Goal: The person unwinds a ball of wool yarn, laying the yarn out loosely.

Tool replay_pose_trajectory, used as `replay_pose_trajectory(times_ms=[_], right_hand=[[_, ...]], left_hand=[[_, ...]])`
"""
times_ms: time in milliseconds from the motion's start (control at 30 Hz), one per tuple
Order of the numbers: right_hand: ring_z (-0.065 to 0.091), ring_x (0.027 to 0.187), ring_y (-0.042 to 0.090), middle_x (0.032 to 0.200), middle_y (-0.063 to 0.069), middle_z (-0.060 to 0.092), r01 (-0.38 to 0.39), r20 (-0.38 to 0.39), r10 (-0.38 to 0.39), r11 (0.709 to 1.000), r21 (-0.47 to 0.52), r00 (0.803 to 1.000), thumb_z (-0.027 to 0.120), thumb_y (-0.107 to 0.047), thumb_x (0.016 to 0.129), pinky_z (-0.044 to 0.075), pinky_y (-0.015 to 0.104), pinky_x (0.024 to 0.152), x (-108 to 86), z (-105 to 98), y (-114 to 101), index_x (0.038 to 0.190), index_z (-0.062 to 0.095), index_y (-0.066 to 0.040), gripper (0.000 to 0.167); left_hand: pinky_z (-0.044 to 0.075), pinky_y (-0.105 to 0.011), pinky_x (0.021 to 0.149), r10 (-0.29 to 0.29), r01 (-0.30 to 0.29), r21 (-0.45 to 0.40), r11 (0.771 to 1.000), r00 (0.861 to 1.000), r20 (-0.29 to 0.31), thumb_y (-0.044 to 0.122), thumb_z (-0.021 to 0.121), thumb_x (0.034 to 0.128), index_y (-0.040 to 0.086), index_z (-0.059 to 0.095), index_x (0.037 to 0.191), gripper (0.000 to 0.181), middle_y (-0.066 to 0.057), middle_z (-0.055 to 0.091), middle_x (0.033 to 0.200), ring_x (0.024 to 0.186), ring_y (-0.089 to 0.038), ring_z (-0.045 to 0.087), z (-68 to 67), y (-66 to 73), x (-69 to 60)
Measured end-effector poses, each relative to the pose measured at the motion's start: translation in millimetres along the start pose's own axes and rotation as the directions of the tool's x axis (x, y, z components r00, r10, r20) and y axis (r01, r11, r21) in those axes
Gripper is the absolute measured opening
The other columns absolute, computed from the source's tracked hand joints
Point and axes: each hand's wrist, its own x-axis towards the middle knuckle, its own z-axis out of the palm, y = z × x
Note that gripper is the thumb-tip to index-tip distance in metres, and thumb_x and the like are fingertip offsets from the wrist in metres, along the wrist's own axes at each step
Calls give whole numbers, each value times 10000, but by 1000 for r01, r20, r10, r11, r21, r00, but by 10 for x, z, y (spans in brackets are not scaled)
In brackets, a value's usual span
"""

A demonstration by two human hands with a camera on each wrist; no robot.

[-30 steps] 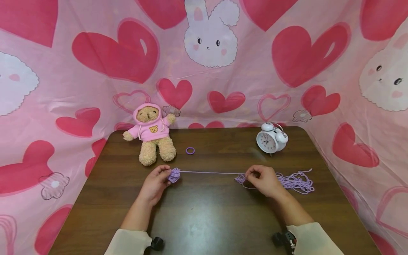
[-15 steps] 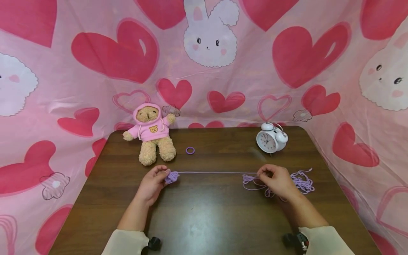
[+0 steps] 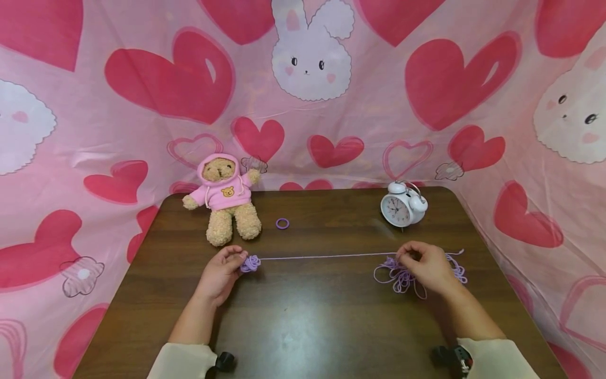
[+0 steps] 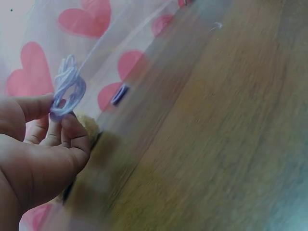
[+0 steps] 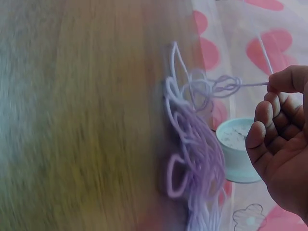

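Note:
My left hand (image 3: 220, 276) pinches a small looped bundle of purple yarn (image 3: 251, 263) between thumb and fingers; the left wrist view shows its coils (image 4: 70, 91) standing above the fingertips. From that bundle a taut strand (image 3: 326, 257) runs across to my right hand (image 3: 428, 268). There thumb and forefinger pinch the strand, as the right wrist view shows, while the other fingers curl loosely. Below and behind the right hand a loose, tangled heap of the same yarn (image 5: 197, 139) lies on the table, partly hidden by that hand in the head view.
A teddy bear (image 3: 229, 197) in a pink hoodie sits at the back left of the wooden table (image 3: 293, 326). Beside it lies a purple ring (image 3: 282, 223). Toward the back right stands a white twin-bell alarm clock (image 3: 402, 205). A pink heart-print cloth (image 3: 303, 121) hangs behind.
My right hand has moved to the right, lengthening the strand and drawing yarn along the table toward the heap. The left hand has shifted slightly left, and its bundle looks smaller.

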Motion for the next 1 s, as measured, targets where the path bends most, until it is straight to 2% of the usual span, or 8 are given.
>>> replay_pose_trajectory(times_ms=[233,500,700,1000], right_hand=[[540,675,74,754,-55,662,-7,-35,5,999,-50,999,733,-157,930,418,234,605,-41,-140,69,884,739,-170,48],[509,683,46,769,-47,658,-41,-40,38,997,-72,998,733,-198,950,398,230,587,-80,-314,129,929,745,-156,49],[507,663,37,777,-30,685,-53,-69,47,995,-88,996,730,-182,945,389,229,569,-93,-430,175,928,748,-141,48],[507,651,56,776,15,682,-107,-106,96,989,-99,990,694,-221,978,393,242,545,-123,-618,262,947,739,-97,135]], left_hand=[[501,-275,806,16,-16,-23,1000,1000,-16,-7,566,1035,96,510,1115,142,11,677,1007,930,-95,636,-114,14,-12],[502,-279,807,26,-27,-23,999,999,-37,-27,568,1029,111,519,1110,167,13,678,1000,919,-92,632,-218,27,-14],[480,-253,786,7,-8,-5,1000,998,-56,-13,595,1020,124,515,1125,190,-14,675,1058,946,-85,616,-260,64,-48],[510,-260,788,0,1,7,1000,999,-40,39,613,1033,106,493,1150,180,3,688,1049,888,-78,635,-305,117,-73]])
